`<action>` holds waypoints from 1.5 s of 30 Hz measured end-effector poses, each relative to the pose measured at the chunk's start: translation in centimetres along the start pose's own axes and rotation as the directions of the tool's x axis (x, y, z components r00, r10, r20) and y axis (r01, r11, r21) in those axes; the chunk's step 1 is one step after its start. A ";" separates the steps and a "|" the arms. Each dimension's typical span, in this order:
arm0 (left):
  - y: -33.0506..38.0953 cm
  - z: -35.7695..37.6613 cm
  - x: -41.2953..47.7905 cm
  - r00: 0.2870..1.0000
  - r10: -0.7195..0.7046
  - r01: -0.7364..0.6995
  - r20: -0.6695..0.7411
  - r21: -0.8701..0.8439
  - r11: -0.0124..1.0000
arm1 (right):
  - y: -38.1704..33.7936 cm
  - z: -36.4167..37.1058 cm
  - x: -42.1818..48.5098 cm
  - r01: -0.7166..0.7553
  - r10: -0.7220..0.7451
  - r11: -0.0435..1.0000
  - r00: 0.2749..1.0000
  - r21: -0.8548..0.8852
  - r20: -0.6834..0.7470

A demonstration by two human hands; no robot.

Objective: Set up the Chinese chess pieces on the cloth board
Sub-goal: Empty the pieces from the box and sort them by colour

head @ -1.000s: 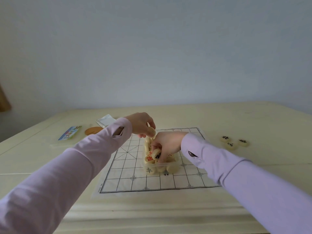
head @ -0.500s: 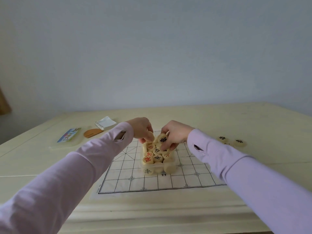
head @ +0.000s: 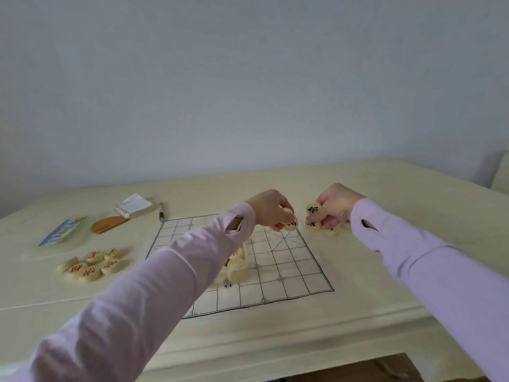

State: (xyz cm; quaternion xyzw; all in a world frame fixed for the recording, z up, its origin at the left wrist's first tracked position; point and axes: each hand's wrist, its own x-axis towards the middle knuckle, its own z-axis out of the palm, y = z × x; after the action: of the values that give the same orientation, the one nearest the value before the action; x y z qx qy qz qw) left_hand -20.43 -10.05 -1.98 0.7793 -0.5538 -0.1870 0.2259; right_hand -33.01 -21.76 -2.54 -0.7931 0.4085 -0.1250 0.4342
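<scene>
Cream-coloured discs are in both hands, just off the far right corner of the cloth board [head: 286,274]. Fingers of the left hand [head: 271,209] curl round a dark-marked piece [head: 289,224], possibly with a second behind it. The right hand [head: 337,206] pinches two black-marked pieces [head: 314,210] above a small cluster [head: 332,232] on the table [head: 363,293]. None is laid out on a grid point that I can see; red pieces [head: 92,264] lie piled left of the board. Risk: a pinch on several discs is weak, so one may slip, land on edge and roll towards the table rim. Risk: the left sleeve [head: 192,260] passes low over the heap [head: 237,271] at board centre and may scatter it or drag the cloth into folds. Hidden: most of that heap, behind the forearm; whether a container holds it is unclear. Characters too blurred to read.
</scene>
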 end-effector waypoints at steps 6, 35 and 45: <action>4.1 4.8 2.3 0.990 0.047 -0.057 0.132 0.070 0.996 | 4.2 -3.2 -0.3 -0.073 0.073 0.996 0.997 -0.051 -0.004; 5.0 7.0 5.3 0.994 -0.085 0.076 0.070 0.123 0.990 | 7.7 -6.1 -0.2 -0.307 0.309 0.941 0.951 -0.140 -0.001; 4.1 3.1 3.6 0.997 0.068 -0.073 0.033 0.177 0.981 | 3.8 -4.2 -1.3 -0.241 0.027 0.838 0.914 -0.489 -0.404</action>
State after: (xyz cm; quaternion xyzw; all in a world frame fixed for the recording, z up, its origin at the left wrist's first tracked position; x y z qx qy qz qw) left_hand -24.11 -15.10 -2.40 0.7736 -0.5987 -0.1390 0.1541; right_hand -38.21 -24.31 -2.86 -0.8106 0.5590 -0.1278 0.1189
